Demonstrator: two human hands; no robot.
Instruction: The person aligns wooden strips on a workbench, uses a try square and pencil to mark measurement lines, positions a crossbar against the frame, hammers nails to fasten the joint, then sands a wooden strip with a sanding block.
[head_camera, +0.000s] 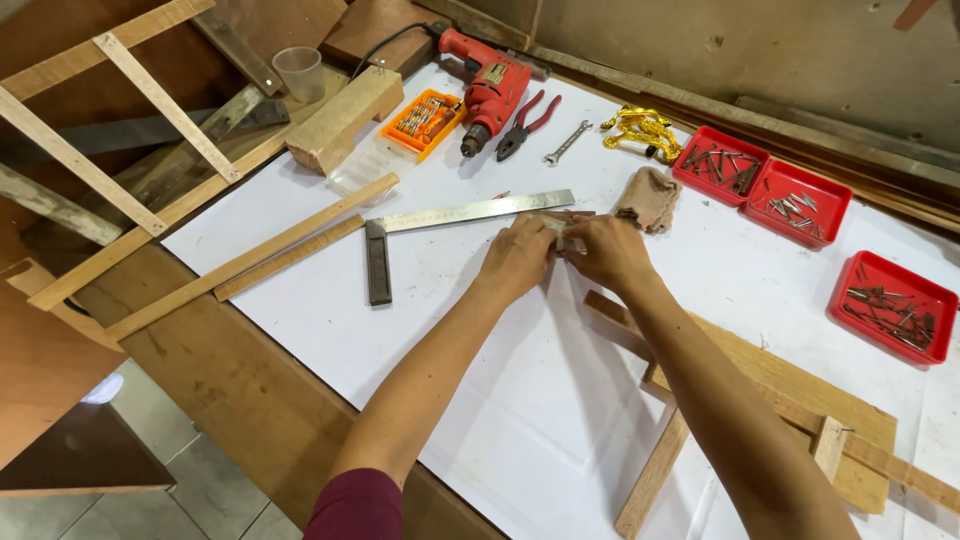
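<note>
Both hands' grip (565, 250) on small piece (568, 236)

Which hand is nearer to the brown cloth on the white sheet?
Right. The right hand is just beside the brown cloth, below and left of it. The left hand is farther left, beyond the right hand.

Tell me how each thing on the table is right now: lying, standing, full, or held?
Left hand: pinching a small pale piece, too hidden to identify.
Right hand: gripping the same piece.
Square: lying flat, blade partly under the hands.
Drill: lying on its side, untouched.
Pliers: lying, handles slightly apart.
Wrench: lying flat.
Cup: upright, looks empty.
Red trays: holding nails or screws.
Orange case: open, bits inside.
Cloth: crumpled.
</note>
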